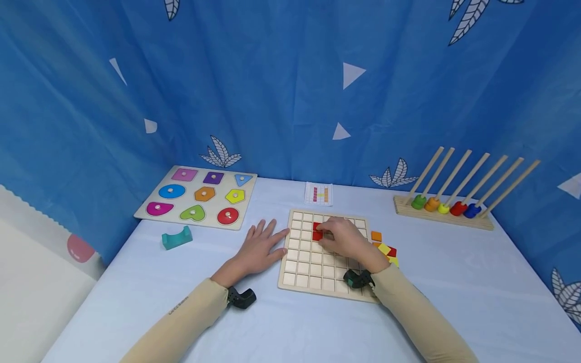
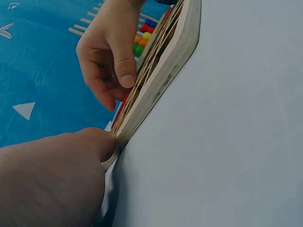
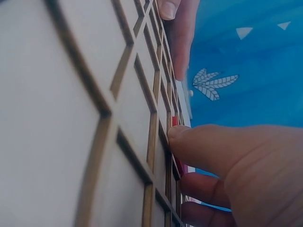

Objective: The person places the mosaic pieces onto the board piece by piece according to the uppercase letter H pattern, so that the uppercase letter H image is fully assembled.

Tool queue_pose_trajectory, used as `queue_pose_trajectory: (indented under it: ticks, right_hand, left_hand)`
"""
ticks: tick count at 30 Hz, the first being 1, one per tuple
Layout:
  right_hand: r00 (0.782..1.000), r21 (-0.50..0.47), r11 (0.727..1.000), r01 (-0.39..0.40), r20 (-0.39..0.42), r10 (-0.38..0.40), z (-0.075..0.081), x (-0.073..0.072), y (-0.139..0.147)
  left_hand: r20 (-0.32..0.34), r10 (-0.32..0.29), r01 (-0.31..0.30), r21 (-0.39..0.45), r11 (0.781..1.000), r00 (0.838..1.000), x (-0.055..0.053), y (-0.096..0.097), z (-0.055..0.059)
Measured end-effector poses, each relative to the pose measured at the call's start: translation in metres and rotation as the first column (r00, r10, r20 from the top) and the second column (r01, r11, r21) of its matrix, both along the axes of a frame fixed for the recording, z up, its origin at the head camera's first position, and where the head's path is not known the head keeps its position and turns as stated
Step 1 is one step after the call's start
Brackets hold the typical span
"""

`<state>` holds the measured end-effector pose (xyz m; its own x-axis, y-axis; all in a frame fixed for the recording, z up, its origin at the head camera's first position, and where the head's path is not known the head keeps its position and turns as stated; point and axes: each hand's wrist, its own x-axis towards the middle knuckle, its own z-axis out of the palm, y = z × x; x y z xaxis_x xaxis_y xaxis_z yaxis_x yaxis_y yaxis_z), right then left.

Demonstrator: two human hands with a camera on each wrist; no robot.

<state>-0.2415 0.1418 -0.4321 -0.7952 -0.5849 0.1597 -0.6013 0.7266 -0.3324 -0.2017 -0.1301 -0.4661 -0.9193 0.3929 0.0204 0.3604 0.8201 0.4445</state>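
Observation:
A wooden grid board [image 1: 302, 281] lies on the table, with two red square tiles [image 1: 317, 235] one above the other in its upper part. My right hand [image 1: 347, 239] reaches over the board, its curled thumb and index finger at either side of the lower red tile. In the right wrist view the thumb [image 3: 203, 144] meets a red edge at the grid. My left hand [image 1: 258, 249] lies with spread fingers beside the board, thumb and index tip at its left edge. The right forearm and hand cover part of the grid.
Loose orange, yellow and red tiles [image 1: 384, 249] lie right of the board. A small pattern card [image 1: 318, 194] sits behind it. A shape puzzle [image 1: 211, 217] and a teal curved block [image 1: 177, 238] are at the left. A peg stand with coloured rings [image 1: 445, 216] stands back right.

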Motion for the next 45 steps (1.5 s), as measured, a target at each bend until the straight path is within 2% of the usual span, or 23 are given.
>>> queue_pose_trajectory:
  ticks: [7,24,29,35,45]
  right_hand:
    - [1.000,-0.002,1.000,-0.005,-0.001,0.005,0.000,0.000,0.001]
    - [0.997,0.000,1.000,-0.011,0.072,0.011,0.011,0.004,0.006]
    - [0.996,-0.021,1.000,0.018,0.089,-0.016,0.019,0.002,0.017]
    - [0.993,-0.002,0.998,0.067,0.099,-0.067,0.032,0.005,0.039]
    - [0.980,0.042,0.983,0.180,0.081,-0.183,0.036,0.016,0.083]
  left_hand:
    - [-0.005,0.002,-0.002,0.001,1.000,1.000,0.001,0.000,0.001]
    - [0.023,0.002,-0.002,-0.002,1.000,1.000,0.002,0.001,0.002]
    - [0.024,0.003,-0.003,-0.001,1.000,1.000,0.001,0.001,0.003]
    - [0.019,0.011,-0.011,-0.008,1.000,1.000,0.000,0.001,0.004]
    - [0.016,0.008,-0.007,-0.002,1.000,1.000,0.000,0.001,0.002]
